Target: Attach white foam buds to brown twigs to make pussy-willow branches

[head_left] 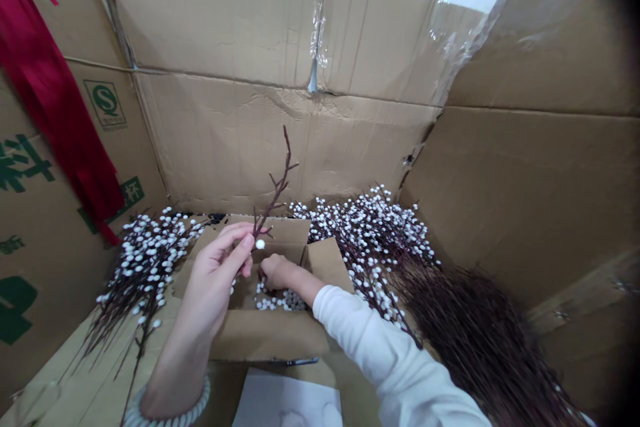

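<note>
Twig, thin, dark reddish-brown and forked into short stubby side shoots, stands nearly upright above the small box. My left hand pinches it low on the stem between thumb and fingertips. One round white bead sits on the stem right at my fingertips; the shoots higher up are bare.

My right hand, in a soft white sleeve, dips into the small box of plain brown cardboard, fingers curled down onto the loose beads (small, matte, pill-like). I cannot tell whether they grip one.

To the left lies a bundle of beaded branches, its wiry stems thick with white dots. A second beaded bundle lies to the right, and beside it a bushy heap of bare stems. Everything sits inside a big corrugated carton, creased, with torn clear tape on its flaps. A glossy red ribbon hangs down its left wall.
</note>
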